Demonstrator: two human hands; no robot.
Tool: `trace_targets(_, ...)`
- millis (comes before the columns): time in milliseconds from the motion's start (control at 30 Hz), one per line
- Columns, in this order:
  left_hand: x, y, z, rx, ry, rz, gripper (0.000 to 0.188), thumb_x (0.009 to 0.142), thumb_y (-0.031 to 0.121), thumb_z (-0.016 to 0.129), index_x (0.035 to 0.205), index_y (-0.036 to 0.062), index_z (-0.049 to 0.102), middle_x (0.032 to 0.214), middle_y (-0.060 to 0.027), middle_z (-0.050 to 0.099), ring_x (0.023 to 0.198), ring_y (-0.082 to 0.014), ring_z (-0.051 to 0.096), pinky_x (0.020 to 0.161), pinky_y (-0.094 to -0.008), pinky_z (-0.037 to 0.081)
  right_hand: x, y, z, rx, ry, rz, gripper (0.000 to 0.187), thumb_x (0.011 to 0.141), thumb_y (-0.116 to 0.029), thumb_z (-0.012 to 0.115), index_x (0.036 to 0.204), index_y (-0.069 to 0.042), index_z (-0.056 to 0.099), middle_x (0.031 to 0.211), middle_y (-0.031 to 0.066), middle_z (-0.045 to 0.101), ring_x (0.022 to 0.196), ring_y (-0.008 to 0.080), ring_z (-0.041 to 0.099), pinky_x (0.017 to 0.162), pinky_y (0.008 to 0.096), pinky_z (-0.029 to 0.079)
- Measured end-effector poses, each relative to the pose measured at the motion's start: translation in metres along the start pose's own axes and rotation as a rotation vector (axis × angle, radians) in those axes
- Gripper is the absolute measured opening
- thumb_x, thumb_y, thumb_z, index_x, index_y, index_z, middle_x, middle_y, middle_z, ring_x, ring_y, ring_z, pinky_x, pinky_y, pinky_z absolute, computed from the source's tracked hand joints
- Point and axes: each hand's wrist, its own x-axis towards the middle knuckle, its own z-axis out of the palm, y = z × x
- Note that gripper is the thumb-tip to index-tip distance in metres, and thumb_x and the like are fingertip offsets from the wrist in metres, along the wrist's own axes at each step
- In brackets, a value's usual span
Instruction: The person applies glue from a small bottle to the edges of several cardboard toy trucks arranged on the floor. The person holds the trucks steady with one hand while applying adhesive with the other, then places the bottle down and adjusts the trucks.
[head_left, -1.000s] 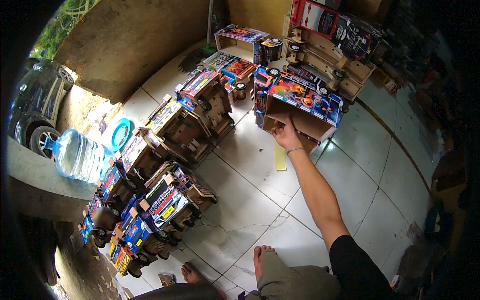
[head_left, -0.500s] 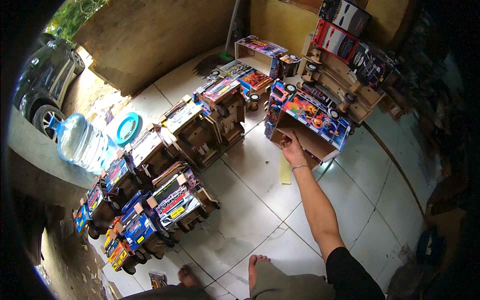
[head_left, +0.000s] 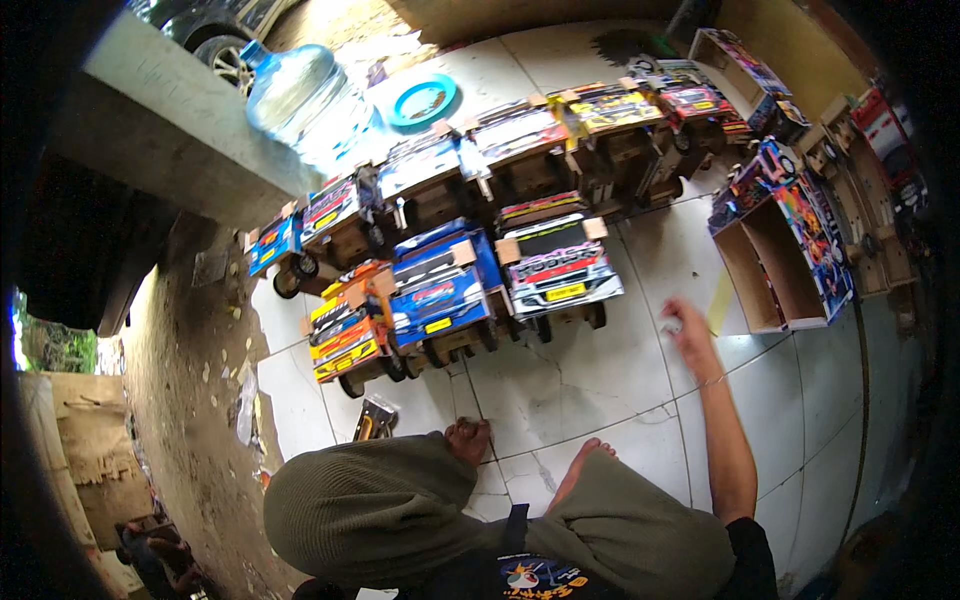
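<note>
Small pale object (head_left: 671,325) at right hand (head_left: 688,328) fingertips, on tiled floor (head_left: 600,380)

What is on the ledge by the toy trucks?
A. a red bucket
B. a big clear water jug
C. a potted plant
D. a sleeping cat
B: a big clear water jug with a blue cap lies at the ledge, just behind the back row of toy trucks.
</note>
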Motion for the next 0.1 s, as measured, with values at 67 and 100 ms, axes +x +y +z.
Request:
trace_targets(67, -0.001, -0.003, 0.006, -0.076, 0.073, 0.037, 0.019, 0.092, 0.039, 0.058, 0.094, 0.0213, 0.061, 0.074, 0.0014, 0.054, 0.085, -0.0207, 0.06, 0.088, -0.0386, 0.039, -0.044, 0.027, 0.052, -0.404, -0.337, -0.081, 0.028, 0.098, -0.027, 0.057, 0.11, -0.005, 0.069, 0.101, 0.0052, 0.072, 0.094, 0.0147, 0.067, 0.071, 0.0282, 0.05)
trace_targets(100, -0.036, -0.005, -0.017, -0.156, 0.043, 0.031, 0.019, 0.092, 0.039, 0.058, 0.094, 0.0213, 0.061, 0.074, 0.0014, 0.054, 0.085, -0.0207, 0.06, 0.088, -0.0386, 0.039, -0.063, 0.039, 0.081, -0.494, -0.432, -0.186, 0.032, 0.099, -0.026, 0.06, 0.116, 0.0, 0.066, 0.111, 0.0111, 0.071, 0.102, 0.0184, 0.068, 0.082, 0.0321, 0.053)
